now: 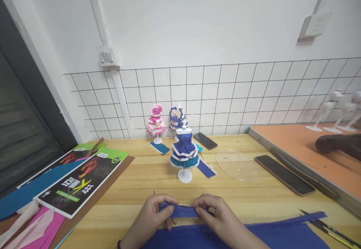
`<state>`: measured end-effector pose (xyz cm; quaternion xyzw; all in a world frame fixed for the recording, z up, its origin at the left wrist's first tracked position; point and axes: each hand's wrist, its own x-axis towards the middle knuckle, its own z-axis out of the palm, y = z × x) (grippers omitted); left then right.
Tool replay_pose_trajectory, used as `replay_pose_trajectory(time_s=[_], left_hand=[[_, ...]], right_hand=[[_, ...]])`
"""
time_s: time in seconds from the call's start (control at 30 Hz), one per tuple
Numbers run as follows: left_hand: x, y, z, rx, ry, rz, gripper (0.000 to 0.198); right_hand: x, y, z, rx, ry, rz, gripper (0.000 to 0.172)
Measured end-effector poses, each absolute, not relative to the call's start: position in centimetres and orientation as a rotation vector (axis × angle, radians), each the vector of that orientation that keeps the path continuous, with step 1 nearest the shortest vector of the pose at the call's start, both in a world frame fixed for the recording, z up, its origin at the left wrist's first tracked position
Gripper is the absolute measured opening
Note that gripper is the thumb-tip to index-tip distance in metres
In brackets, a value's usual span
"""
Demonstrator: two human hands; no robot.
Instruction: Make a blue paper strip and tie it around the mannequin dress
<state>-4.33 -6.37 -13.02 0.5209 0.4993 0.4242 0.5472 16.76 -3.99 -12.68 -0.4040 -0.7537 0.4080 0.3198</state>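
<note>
My left hand [155, 213] and my right hand [213, 213] pinch the two ends of a narrow blue strip [184, 211], paper or thin cloth, stretched level between them. A thin dark tip sticks up beside my left fingers; what it belongs to is hidden. Below my hands a larger blue sheet [194, 236] spreads along the near edge of the table. Straight ahead, a small dress form [185, 151] on a white round base wears a blue dress with white trim and a teal bottom tier. Neither hand touches it.
Pink [156, 121] and blue-and-white [176, 115] dressed forms stand behind. Magazines [81, 181] and coloured sheets lie left. Right are a clear disc [238, 165], a phone [284, 174], scissors [332, 230] and an orange board [304, 143]. Another phone [205, 140] lies near the wall.
</note>
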Motion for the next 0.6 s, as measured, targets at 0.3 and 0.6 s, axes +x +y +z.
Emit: replay_pose_trajectory(time_s=[0.3, 0.6], left_hand=[[-4.6, -6.7, -12.3, 1.205, 1.134, 1.021, 0.033], [-4.8, -6.8, -11.9, 1.212, 1.065, 1.047, 0.027]], right_hand=[[16.7, -4.3, -12.2, -0.992, -1.857, 1.168, 0.032], [16.7, -4.4, -11.2, -0.923, -1.943, 1.123, 0.03]])
